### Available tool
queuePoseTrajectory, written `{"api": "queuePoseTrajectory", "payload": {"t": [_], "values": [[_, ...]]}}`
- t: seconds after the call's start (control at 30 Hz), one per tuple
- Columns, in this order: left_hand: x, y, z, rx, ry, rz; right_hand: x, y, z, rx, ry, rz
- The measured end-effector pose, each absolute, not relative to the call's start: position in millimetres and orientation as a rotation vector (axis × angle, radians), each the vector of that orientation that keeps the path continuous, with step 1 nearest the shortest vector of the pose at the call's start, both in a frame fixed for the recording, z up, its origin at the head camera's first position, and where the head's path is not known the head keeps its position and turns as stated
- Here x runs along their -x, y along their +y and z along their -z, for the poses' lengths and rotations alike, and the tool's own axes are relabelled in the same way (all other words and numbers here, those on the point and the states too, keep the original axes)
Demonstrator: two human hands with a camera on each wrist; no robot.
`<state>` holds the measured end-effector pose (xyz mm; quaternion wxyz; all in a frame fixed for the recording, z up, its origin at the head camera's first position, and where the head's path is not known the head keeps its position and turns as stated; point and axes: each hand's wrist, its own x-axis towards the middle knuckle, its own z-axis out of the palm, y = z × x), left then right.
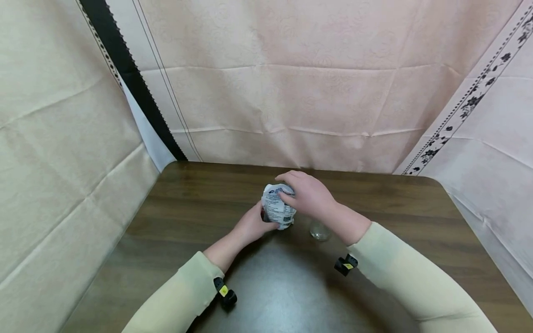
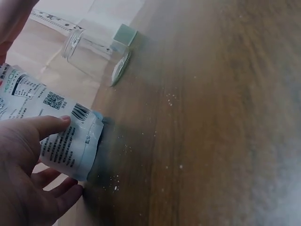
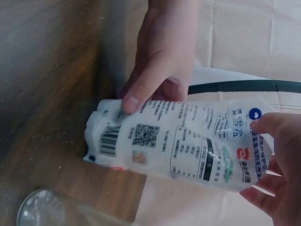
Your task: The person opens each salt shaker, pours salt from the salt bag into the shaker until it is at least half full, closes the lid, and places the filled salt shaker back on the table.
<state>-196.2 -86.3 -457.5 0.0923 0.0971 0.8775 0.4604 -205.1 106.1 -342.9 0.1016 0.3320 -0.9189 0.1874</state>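
Note:
A white printed bag of salt point(image 1: 278, 206) is held upright near the far side of the table. My left hand point(image 1: 254, 225) grips its lower part, thumb point(image 2: 51, 125) across the printed back and the other fingers behind. At the bag's top edge my right hand point(image 1: 311, 195) pinches the film, with the thumb point(image 3: 265, 123) on the printed face. A clear glass jar point(image 2: 87, 56) stands right of the bag, a little white stuff at its bottom. In the head view, the right forearm partly hides this jar point(image 1: 319, 232).
White grains point(image 2: 115, 183) are scattered on the brown wooden table point(image 1: 200, 208) around the bag. Beyond the jar sits a small pale green block-shaped thing point(image 2: 124, 35). Pale cloth point(image 1: 270, 92) hangs behind the table's far edge and at both sides.

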Motion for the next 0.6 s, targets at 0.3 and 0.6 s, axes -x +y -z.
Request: {"api": "queuePoseTrajectory", "payload": {"t": [0.3,0.6], "values": [[199.9,-84.2,464.0,-0.329,2.567,-1.409,208.0,96.8,344.6,-0.996,-2.744,-0.489],[200.7,-84.3,465.9,-0.34,2.572,-1.413,209.3,96.5,346.7,-1.039,-2.647,-0.49]]}}
